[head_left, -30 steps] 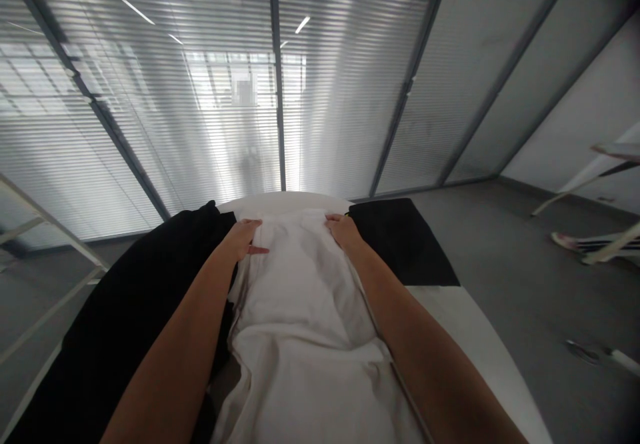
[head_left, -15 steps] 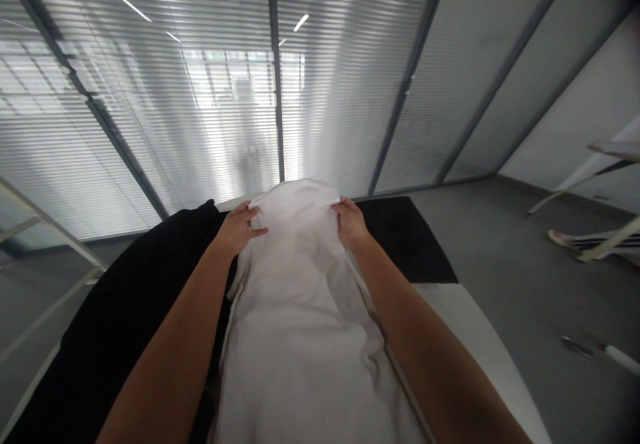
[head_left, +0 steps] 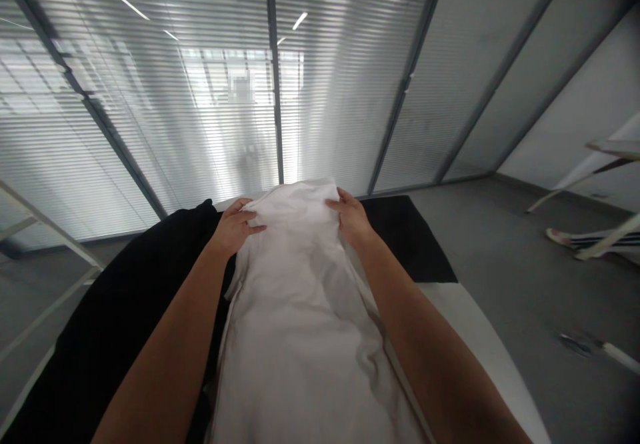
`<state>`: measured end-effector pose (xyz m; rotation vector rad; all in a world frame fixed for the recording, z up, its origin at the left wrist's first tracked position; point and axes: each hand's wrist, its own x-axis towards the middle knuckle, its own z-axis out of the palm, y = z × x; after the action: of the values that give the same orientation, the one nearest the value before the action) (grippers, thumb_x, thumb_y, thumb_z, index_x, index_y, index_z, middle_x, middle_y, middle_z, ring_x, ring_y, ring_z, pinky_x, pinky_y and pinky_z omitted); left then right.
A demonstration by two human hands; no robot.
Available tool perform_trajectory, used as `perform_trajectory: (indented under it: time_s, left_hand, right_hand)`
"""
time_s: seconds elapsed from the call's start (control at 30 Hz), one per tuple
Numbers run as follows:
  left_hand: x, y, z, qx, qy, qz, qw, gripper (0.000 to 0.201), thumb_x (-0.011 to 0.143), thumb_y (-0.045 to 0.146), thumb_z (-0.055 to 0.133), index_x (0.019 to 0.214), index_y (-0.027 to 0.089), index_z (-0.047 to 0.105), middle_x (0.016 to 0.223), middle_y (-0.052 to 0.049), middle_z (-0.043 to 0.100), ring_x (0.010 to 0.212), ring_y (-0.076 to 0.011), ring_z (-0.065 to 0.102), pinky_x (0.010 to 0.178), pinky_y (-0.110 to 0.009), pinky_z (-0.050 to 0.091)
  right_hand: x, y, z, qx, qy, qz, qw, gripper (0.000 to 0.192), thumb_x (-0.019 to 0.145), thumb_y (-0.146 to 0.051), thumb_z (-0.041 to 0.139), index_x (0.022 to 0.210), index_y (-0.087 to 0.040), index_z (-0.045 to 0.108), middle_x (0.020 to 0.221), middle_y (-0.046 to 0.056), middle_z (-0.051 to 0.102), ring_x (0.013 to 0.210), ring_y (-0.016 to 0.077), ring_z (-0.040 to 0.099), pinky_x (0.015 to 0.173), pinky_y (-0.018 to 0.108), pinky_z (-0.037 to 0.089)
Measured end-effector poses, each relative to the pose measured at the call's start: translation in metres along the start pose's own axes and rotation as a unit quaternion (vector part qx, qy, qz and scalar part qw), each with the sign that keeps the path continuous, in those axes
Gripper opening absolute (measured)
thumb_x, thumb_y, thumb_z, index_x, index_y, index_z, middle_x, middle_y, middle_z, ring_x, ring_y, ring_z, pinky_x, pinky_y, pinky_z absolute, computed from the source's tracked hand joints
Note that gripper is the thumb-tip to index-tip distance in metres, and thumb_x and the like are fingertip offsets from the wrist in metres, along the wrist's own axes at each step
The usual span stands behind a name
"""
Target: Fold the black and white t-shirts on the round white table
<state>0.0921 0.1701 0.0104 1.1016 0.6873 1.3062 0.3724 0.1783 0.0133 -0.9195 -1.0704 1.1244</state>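
Note:
A long white folded garment (head_left: 290, 311) lies lengthwise in front of me, with slight wrinkles and layered side edges. My left hand (head_left: 233, 229) grips its far left corner, thumb lying on the cloth. At the far right corner, my right hand (head_left: 353, 217) holds the edge between thumb and fingers; the thumb rests on top and the fingertips are partly hidden. Black cloth (head_left: 120, 297) is spread to the left of the garment. Another dark piece (head_left: 407, 237) lies beyond my right forearm.
The white table surface (head_left: 465, 324) shows at the right. Glass panels with blinds (head_left: 330, 111) stand behind the table. A pale metal frame (head_left: 55, 231) is at the left. On the right are a chair leg (head_left: 610, 237), a person's foot (head_left: 560, 236) and grey floor (head_left: 500, 244).
The garment's far right corner now stands up a little more, and my right hand's thumb has slid slightly inward and its fingers spread. My left hand has shifted slightly left.

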Motion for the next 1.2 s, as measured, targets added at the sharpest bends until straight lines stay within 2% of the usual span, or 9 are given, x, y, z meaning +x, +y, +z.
perform_trajectory:
  time_s: [0.17,0.23,0.37,0.53,0.67,0.77,0.87,1.07,1.2]
  left_hand:
    - [-0.007,0.017,0.003,-0.006,-0.017,-0.012,1.0,0.036,0.061,0.012,0.077,0.09,0.022,0.059,0.095,-0.001,0.065,0.092,-0.0243,0.065,0.079,-0.054,0.059]
    - [-0.01,0.024,0.005,-0.007,-0.028,-0.015,0.999,0.033,0.064,0.014,0.076,0.091,0.022,0.059,0.096,-0.001,0.064,0.094,-0.0242,0.065,0.078,-0.054,0.06]
    - [-0.015,0.031,0.007,0.012,-0.026,-0.031,0.999,0.028,0.066,0.014,0.074,0.089,0.021,0.059,0.094,-0.001,0.063,0.093,-0.0233,0.064,0.075,-0.052,0.061]
    - [-0.015,0.029,0.008,0.021,-0.018,-0.026,0.999,0.028,0.067,0.018,0.075,0.09,0.021,0.059,0.097,-0.001,0.062,0.093,-0.0242,0.064,0.074,-0.053,0.061]
    - [-0.013,0.028,0.006,0.027,-0.005,-0.019,0.999,0.03,0.066,0.021,0.077,0.091,0.023,0.059,0.097,-0.001,0.063,0.095,-0.0254,0.064,0.074,-0.053,0.061]
    - [-0.013,0.027,0.004,0.023,-0.005,-0.015,1.0,0.03,0.067,0.021,0.076,0.092,0.023,0.059,0.098,-0.002,0.063,0.095,-0.0259,0.064,0.075,-0.054,0.06]
    - [-0.013,0.028,0.001,0.013,-0.016,-0.008,1.0,0.027,0.069,0.019,0.075,0.091,0.022,0.06,0.097,-0.001,0.063,0.096,-0.0259,0.064,0.076,-0.057,0.059]
    - [-0.015,0.029,-0.011,0.018,-0.034,-0.017,0.999,0.024,0.062,0.01,0.075,0.082,0.019,0.065,0.085,-0.002,0.065,0.091,-0.0261,0.065,0.08,-0.059,0.058]
    - [-0.017,0.026,-0.02,0.036,-0.043,0.015,0.998,0.019,0.055,0.006,0.076,0.069,0.017,0.07,0.08,-0.003,0.065,0.086,-0.0249,0.066,0.083,-0.052,0.058]
  right_hand:
    - [-0.005,-0.018,-0.006,0.026,-0.027,0.007,0.999,0.04,0.058,-0.025,0.068,0.097,-0.017,0.062,0.085,0.003,0.069,0.075,0.0183,0.063,0.072,0.031,0.05]
    - [-0.007,-0.028,-0.012,-0.006,-0.033,0.02,0.999,0.034,0.061,-0.027,0.066,0.094,-0.018,0.063,0.082,0.003,0.068,0.072,0.0175,0.061,0.067,0.029,0.049]
    - [-0.013,-0.048,-0.023,-0.111,-0.001,0.012,0.994,0.025,0.067,-0.03,0.066,0.089,-0.022,0.059,0.08,-0.001,0.064,0.074,0.0153,0.058,0.064,0.025,0.047]
    - [-0.022,-0.062,-0.027,-0.204,-0.03,0.007,0.978,0.021,0.074,-0.035,0.069,0.085,-0.022,0.057,0.078,-0.001,0.057,0.076,0.0145,0.053,0.059,0.022,0.047]
    - [-0.025,-0.057,-0.02,-0.151,-0.049,0.008,0.987,0.028,0.078,-0.044,0.069,0.094,-0.025,0.056,0.082,0.0,0.054,0.073,0.0144,0.05,0.054,0.023,0.05]
    - [-0.022,-0.046,-0.015,-0.097,-0.056,0.0,0.994,0.035,0.079,-0.051,0.066,0.101,-0.028,0.053,0.09,0.001,0.054,0.079,0.0157,0.052,0.056,0.025,0.054]
    - [-0.016,-0.034,-0.013,-0.074,-0.044,-0.007,0.996,0.034,0.077,-0.047,0.065,0.102,-0.029,0.052,0.093,0.0,0.054,0.084,0.0159,0.052,0.062,0.024,0.053]
    - [-0.011,-0.03,-0.018,0.007,-0.05,-0.007,0.999,0.022,0.066,-0.03,0.061,0.086,-0.025,0.053,0.078,-0.003,0.052,0.075,0.0145,0.052,0.066,0.027,0.05]
    - [-0.016,-0.031,-0.024,0.016,-0.077,-0.02,0.997,0.013,0.059,-0.026,0.059,0.07,-0.022,0.054,0.07,-0.001,0.054,0.074,0.0171,0.055,0.072,0.033,0.05]
